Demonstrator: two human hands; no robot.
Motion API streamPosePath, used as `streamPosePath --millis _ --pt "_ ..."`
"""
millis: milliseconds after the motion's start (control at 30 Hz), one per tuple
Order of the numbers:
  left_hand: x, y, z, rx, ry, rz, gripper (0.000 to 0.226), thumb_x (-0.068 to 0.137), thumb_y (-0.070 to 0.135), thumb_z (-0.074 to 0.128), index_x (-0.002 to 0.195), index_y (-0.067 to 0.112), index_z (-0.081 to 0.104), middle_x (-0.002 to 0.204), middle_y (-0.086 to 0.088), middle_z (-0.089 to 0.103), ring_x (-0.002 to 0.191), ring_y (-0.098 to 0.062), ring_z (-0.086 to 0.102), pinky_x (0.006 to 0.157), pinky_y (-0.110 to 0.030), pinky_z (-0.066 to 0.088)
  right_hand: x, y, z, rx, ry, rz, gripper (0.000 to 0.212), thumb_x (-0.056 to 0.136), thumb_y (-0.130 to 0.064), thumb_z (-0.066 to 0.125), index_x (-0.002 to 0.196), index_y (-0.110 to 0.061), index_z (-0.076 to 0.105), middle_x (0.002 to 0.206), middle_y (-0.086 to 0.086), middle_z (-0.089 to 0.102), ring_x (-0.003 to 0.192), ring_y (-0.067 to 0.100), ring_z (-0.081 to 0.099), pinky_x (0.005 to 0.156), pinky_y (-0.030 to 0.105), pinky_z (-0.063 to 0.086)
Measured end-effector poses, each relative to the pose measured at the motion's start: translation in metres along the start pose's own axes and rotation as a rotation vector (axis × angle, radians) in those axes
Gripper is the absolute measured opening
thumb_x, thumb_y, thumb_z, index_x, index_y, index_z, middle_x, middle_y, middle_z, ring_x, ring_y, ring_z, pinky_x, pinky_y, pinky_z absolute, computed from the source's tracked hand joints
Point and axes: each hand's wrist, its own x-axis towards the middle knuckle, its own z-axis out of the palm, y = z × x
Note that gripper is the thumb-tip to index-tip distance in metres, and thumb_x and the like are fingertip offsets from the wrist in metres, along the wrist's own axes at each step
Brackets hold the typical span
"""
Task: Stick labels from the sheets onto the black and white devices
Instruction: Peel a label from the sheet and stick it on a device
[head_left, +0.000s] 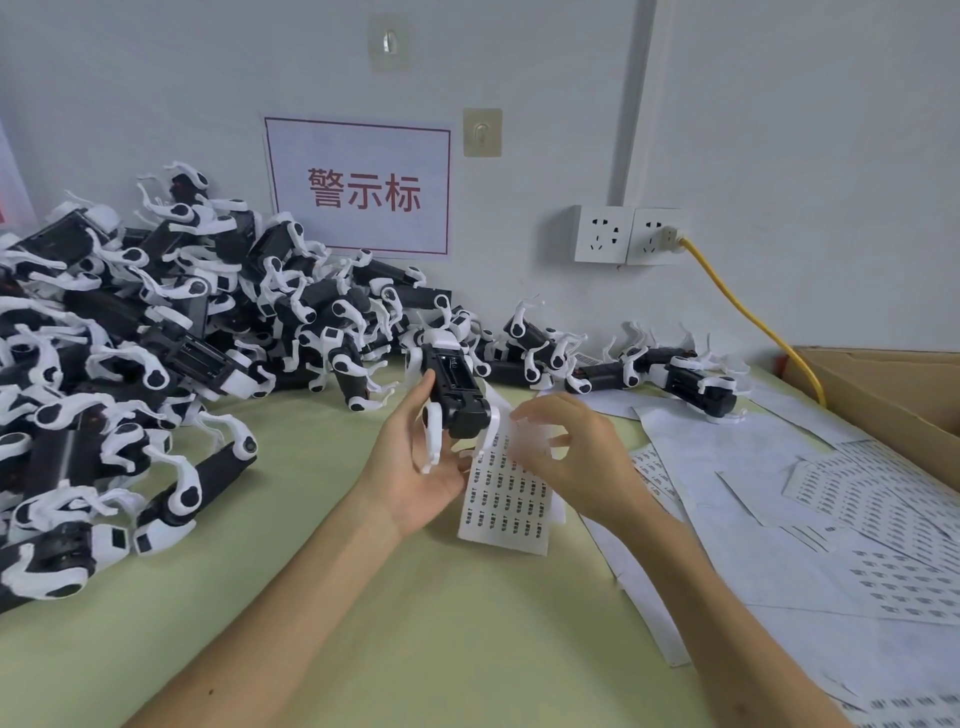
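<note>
My left hand (415, 467) holds one black and white device (454, 387) upright above the green table, thumb on its left side, fingers under it. A label sheet (506, 501) with rows of small printed labels hangs below the device, also held at its top edge by the left hand's fingers. My right hand (563, 449) hovers over the sheet's upper right part, fingers curled and blurred by motion; whether it pinches a label I cannot tell. A big pile of the same devices (130, 338) fills the left of the table.
More devices (691, 379) lie in a row along the wall at the right. Loose label sheets and backing papers (857, 519) cover the table's right side. A cardboard box (893, 384) stands at far right, with a yellow cable (753, 317) running from a wall socket.
</note>
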Motion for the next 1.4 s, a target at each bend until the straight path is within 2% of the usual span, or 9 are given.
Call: streamPosePath --millis 267,433,567,700,900,1033,1167,1267,1400 --pt "-0.001 -0.006 0.005 0.075 -0.014 0.09 0.041 0.096 0.049 0.058 0.094 0.013 0.076 0.086 -0.007 0.071 0.075 -0.02 0.068 0.073 -0.03 0.055 0.001 -0.003 0.003 0.073 0.119 0.056 0.017 0.082 -0.017 0.082 0.095 -0.024 0.073 0.092 -0.019 0.073 0.091 -0.005 0.067 0.074 0.011 0.05" --pt "-0.001 -0.006 0.006 0.083 0.069 0.196 0.039 0.089 0.046 0.066 0.111 0.014 0.07 0.096 -0.008 0.069 0.083 -0.021 0.067 0.085 -0.032 0.049 0.001 -0.004 0.006 0.081 0.144 0.078 0.01 0.084 -0.021 0.082 0.092 -0.02 0.077 0.087 -0.015 0.075 0.086 -0.005 0.068 0.072 0.012 0.05" --pt "-0.001 -0.012 0.007 0.292 0.069 0.313 0.04 0.088 0.048 0.065 0.102 0.012 0.078 0.091 -0.007 0.076 0.09 -0.018 0.073 0.077 -0.023 0.056 -0.001 -0.007 0.007 0.119 0.177 0.088 0.007 0.084 -0.021 0.082 0.081 -0.02 0.076 0.079 -0.013 0.075 0.08 -0.002 0.07 0.067 0.012 0.05" --pt "-0.003 -0.017 0.014 0.423 0.08 0.399 0.071 0.081 0.05 0.07 0.116 -0.011 0.057 0.102 -0.02 0.068 0.098 -0.029 0.068 0.09 -0.038 0.053 -0.004 -0.014 0.008 0.177 0.19 0.088 0.015 0.085 -0.025 0.081 0.071 -0.026 0.074 0.074 -0.014 0.074 0.071 0.0 0.07 0.062 0.011 0.05" --pt "-0.004 -0.016 0.013 0.398 0.13 0.375 0.066 0.075 0.053 0.074 0.115 0.001 0.064 0.102 -0.019 0.071 0.093 -0.031 0.07 0.091 -0.042 0.052 -0.006 -0.018 0.009 0.218 0.114 0.137 0.015 0.084 -0.017 0.08 0.07 -0.017 0.077 0.069 -0.01 0.074 0.061 0.007 0.069 0.052 0.015 0.045" --pt "-0.004 -0.013 0.013 0.373 0.163 0.35 0.065 0.073 0.055 0.075 0.115 0.006 0.067 0.101 -0.02 0.071 0.091 -0.03 0.069 0.092 -0.043 0.05 -0.004 -0.021 0.006 0.286 0.042 0.212 0.015 0.084 -0.009 0.076 0.072 -0.016 0.08 0.073 -0.004 0.076 0.069 0.017 0.072 0.06 0.03 0.059" --pt "-0.005 -0.012 0.012 0.35 0.176 0.329 0.079 0.077 0.056 0.075 0.125 -0.005 0.06 0.105 -0.023 0.064 0.093 -0.034 0.064 0.094 -0.046 0.048 -0.003 -0.021 0.0 0.391 -0.065 0.263 0.011 0.088 -0.008 0.073 0.081 -0.008 0.081 0.08 0.004 0.078 0.078 0.02 0.076 0.069 0.035 0.063" --pt "-0.005 -0.012 0.011 0.326 0.168 0.303 0.072 0.087 0.053 0.064 0.131 -0.003 0.059 0.108 -0.02 0.068 0.096 -0.031 0.067 0.093 -0.044 0.051 -0.002 -0.019 -0.006 0.409 -0.118 0.282 0.014 0.092 -0.013 0.072 0.083 -0.007 0.081 0.084 0.006 0.079 0.082 0.02 0.076 0.075 0.035 0.063" --pt "-0.003 -0.012 0.009 0.336 0.147 0.294 0.055 0.086 0.053 0.065 0.103 0.001 0.065 0.093 -0.016 0.07 0.089 -0.028 0.069 0.077 -0.032 0.058 -0.001 -0.017 -0.007 0.419 -0.131 0.288 0.016 0.093 -0.013 0.071 0.078 -0.011 0.079 0.084 0.004 0.078 0.078 0.014 0.074 0.074 0.029 0.059"
